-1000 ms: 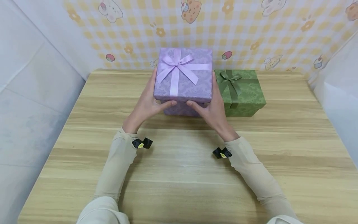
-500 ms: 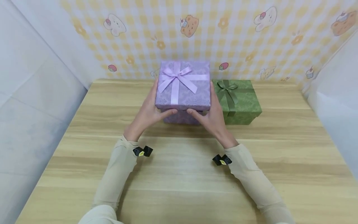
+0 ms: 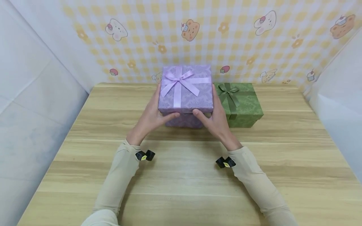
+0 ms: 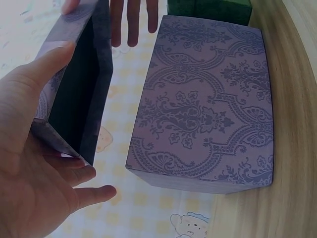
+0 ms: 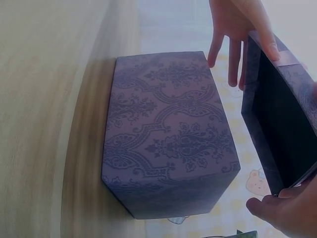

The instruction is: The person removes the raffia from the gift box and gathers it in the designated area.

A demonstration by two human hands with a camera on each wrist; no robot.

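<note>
A purple patterned gift box lid [image 3: 203, 97] with a lilac ribbon bow is held up between both hands. My left hand [image 3: 150, 116] grips its left side, thumb on the front rim. On the opposite side my right hand [image 3: 217, 119] grips it the same way. Below stands the purple box base [image 3: 183, 121], mostly covered by the lid in the head view. Both wrist views show a gap between the lid [image 4: 79, 84] and the base [image 4: 203, 104], and the lid's dark hollow underside. The base's inside is hidden.
A green gift box [image 3: 246, 105] with a dark green bow stands just right of the purple base. Behind the wooden table [image 3: 181, 175] hangs a yellow checked cloth [image 3: 234, 40] with cartoon prints. White sheets flank both sides.
The head view has tilted up, so everything sits lower in it. Both hands have lowered the lid slightly toward the base, still gripping it. The green box stays in place.
</note>
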